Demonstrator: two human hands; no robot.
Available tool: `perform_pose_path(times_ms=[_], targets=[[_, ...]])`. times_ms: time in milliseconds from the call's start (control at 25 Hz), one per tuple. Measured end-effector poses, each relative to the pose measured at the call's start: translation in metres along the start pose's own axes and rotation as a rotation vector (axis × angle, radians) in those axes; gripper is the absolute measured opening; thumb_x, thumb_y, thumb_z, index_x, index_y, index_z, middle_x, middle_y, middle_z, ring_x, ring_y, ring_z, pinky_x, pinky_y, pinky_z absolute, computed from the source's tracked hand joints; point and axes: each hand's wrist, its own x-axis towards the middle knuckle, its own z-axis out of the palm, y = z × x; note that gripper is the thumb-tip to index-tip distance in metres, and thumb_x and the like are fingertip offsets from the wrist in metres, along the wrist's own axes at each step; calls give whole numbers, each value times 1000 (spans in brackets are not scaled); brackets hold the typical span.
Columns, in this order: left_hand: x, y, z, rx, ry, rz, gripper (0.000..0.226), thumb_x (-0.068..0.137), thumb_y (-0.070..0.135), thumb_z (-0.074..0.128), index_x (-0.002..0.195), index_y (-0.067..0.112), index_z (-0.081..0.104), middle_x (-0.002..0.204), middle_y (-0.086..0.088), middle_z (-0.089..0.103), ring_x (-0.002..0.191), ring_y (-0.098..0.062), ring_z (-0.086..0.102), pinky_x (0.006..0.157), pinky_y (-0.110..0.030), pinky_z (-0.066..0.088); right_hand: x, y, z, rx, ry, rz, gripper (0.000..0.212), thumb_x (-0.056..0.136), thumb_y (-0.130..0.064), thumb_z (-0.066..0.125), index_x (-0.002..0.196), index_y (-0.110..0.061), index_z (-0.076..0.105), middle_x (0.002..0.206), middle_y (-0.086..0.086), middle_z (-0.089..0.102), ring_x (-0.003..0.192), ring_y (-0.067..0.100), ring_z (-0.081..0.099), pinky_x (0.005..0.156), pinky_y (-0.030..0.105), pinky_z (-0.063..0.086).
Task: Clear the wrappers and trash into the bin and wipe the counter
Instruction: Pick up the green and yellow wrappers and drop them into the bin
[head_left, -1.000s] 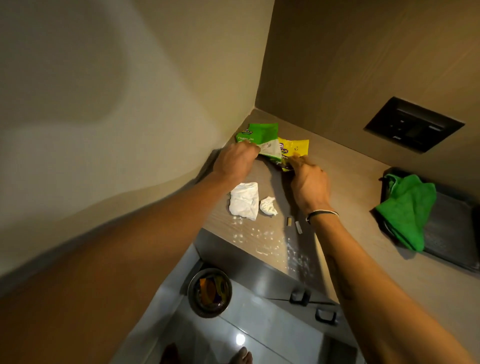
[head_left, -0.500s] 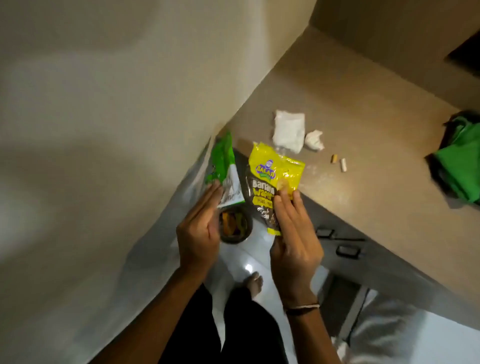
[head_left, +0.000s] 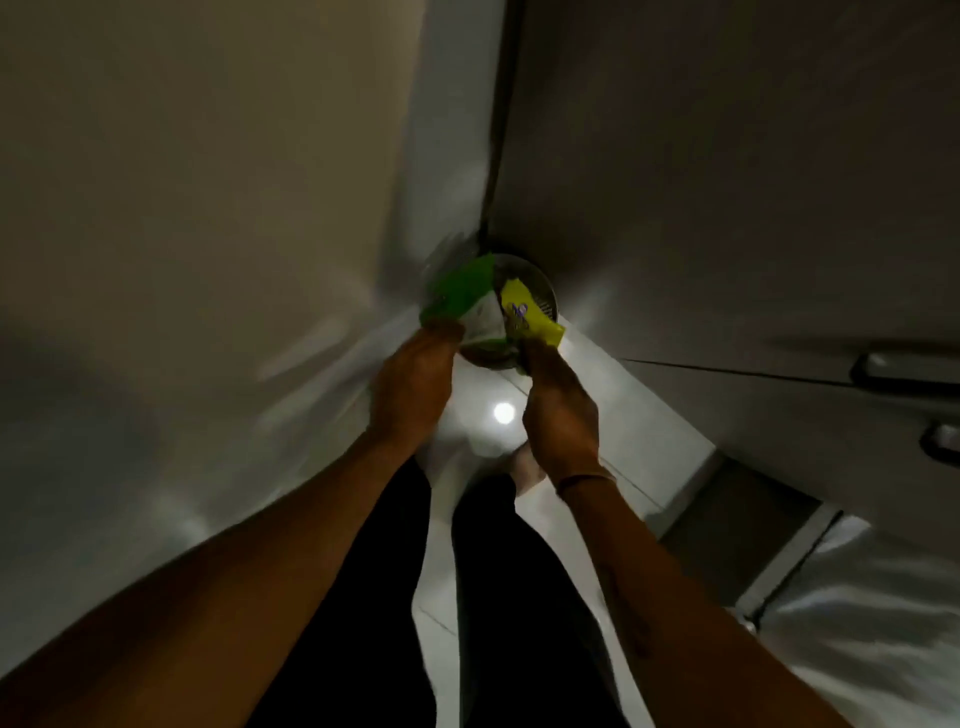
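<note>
Head view: hands have lowered wrappers over bin.

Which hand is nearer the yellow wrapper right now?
Right. The right hand grips the yellow wrapper by its lower edge over the bin. The left hand is beside it, holding the green wrapper.
</note>
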Motion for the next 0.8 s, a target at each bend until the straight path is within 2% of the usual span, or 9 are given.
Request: perform_pose_path(times_ms=[120, 200, 280, 360, 440, 560, 680, 800], targets=[[49, -33, 65, 6, -72, 45, 35, 103, 12, 64, 138, 4, 67, 133, -25, 72, 121, -45, 70, 101, -55, 59, 67, 40, 51, -85, 8, -52, 59, 98, -4, 42, 156, -13, 46, 149, 19, 59, 124, 44, 64, 94, 52, 58], [75, -46, 98, 101, -222, 99, 40, 108, 18, 56, 146, 7, 58, 146, -24, 62, 131, -46, 63, 105, -58, 56, 99, 59, 77, -161, -66, -100, 59, 100, -14, 40, 159, -12, 40, 161, 17, 46, 140, 42, 53, 106, 54, 55], [94, -57, 122, 212, -359, 127, 46, 109, 24, 50, 154, 14, 46, 154, -23, 52, 134, -48, 58, 102, -60, 55, 119, 75, 102, -230, -181, -162, 65, 106, -23, 50, 164, -11, 25, 173, 12, 25, 160, 33, 27, 126, 48, 37], [100, -65, 130, 228, -432, 138, 59, 109, 27, 51, 164, 19, 30, 166, -19, 39, 145, -47, 47, 106, -60, 51, 115, 82, 109, -176, -192, -176, 79, 104, -37, 59, 166, -9, 18, 175, 11, 18, 164, 29, 15, 133, 42, 24], [88, -67, 116, 256, -441, 150, 68, 108, 29, 53, 167, 19, 21, 174, -13, 27, 155, -40, 35, 116, -55, 45, 86, 76, 98, -128, -136, -151, 84, 103, -44, 61, 166, -8, 17, 175, 12, 18, 164, 27, 15, 134, 39, 22], [46, -56, 78, 347, -394, 239, 77, 107, 41, 54, 168, 13, 15, 177, -13, 13, 163, -34, 16, 129, -50, 30, 28, 55, 69, -171, -80, -45, 81, 107, -50, 46, 167, -9, 10, 176, 11, 6, 165, 25, 4, 135, 41, 16], [8, -16, 12, 393, -366, 266, 85, 106, 62, 31, 169, 14, 1, 178, -12, 0, 165, -32, 3, 133, -51, 20, -22, 15, 15, -225, -16, 44, 79, 107, -60, 25, 167, -16, -1, 177, 8, -8, 164, 27, -9, 136, 46, 4], [-18, 49, -82, 395, -236, 273, 85, 103, 69, 9, 169, 15, 2, 178, -14, 5, 165, -34, 6, 132, -56, 19, -64, -34, -69, -237, 117, 70, 84, 104, -68, 24, 168, -19, 0, 177, 9, -10, 163, 30, -12, 135, 49, 2]])
